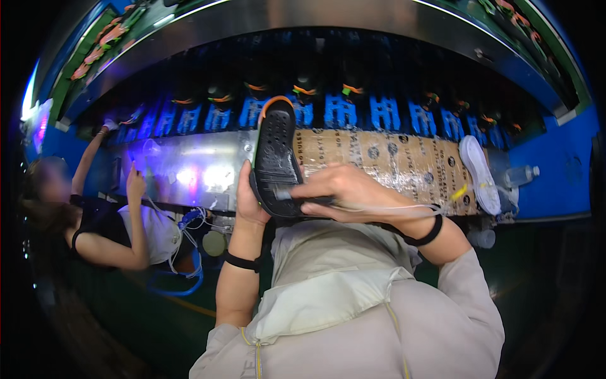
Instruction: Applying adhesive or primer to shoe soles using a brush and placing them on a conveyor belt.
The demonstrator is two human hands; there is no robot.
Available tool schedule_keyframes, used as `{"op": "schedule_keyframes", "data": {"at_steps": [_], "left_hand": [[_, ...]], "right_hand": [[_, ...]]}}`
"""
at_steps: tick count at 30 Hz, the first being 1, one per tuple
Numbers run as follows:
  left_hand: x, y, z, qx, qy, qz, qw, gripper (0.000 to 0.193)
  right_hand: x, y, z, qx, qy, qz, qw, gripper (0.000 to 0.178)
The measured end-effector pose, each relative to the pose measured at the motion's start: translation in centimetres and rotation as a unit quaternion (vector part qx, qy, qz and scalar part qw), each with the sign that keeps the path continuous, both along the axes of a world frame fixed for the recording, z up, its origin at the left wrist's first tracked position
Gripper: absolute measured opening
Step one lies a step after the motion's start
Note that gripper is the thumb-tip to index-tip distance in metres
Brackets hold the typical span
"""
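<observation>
Beige cloth jacket (pixel 341 335): lower centre.
Left fingers (pixel 245 180): black perforated shoe sole (pixel 276 148) gripped; could be tilted if loosened.
Right fingers (pixel 312 185): blurred grey-tipped tool (pixel 282 194) pinched; sole could be overshot by haste.

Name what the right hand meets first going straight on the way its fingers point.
Probably the left hand, gripping the left edge of the black sole. The right hand points leftward across it with a brush-like tool; depth is unclear, so the sole's surface could come first.
</observation>
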State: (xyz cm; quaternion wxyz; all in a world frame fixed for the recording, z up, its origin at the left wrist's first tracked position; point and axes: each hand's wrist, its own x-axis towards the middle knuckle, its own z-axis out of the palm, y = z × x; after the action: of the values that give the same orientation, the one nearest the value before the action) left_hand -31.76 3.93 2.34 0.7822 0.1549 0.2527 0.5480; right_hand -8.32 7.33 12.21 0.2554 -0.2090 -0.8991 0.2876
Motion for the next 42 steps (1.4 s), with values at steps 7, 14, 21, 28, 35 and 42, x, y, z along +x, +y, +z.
{"op": "schedule_keyframes", "data": {"at_steps": [7,14,21,28,35,42], "left_hand": [[-3.5,-0.4,2.6,-0.038,-0.116,-0.010,0.993,0.090],[-10.4,11.0,20.6,0.341,-0.033,-0.057,0.938,0.081],[-12.0,16.3,20.7,0.202,0.200,0.172,0.943,0.070],[-20.2,20.8,23.2,0.236,0.803,0.449,0.313,0.064],[-29.0,29.0,25.1,0.159,0.915,0.226,0.293,0.078],[-27.9,34.3,27.3,0.190,0.886,0.306,0.291,0.062]], "right_hand": [[3.1,0.3,0.2,-0.212,0.214,-0.279,0.912,0.029],[4.7,0.5,-6.6,-0.124,0.241,-0.366,0.890,0.030],[5.2,0.1,-11.5,-0.123,0.202,-0.382,0.894,0.028],[7.0,-1.4,-14.7,-0.102,0.179,-0.374,0.904,0.028],[6.5,-1.0,-14.6,-0.143,0.135,-0.376,0.905,0.031],[6.0,-0.4,-13.8,-0.151,0.134,-0.379,0.903,0.031]]}}
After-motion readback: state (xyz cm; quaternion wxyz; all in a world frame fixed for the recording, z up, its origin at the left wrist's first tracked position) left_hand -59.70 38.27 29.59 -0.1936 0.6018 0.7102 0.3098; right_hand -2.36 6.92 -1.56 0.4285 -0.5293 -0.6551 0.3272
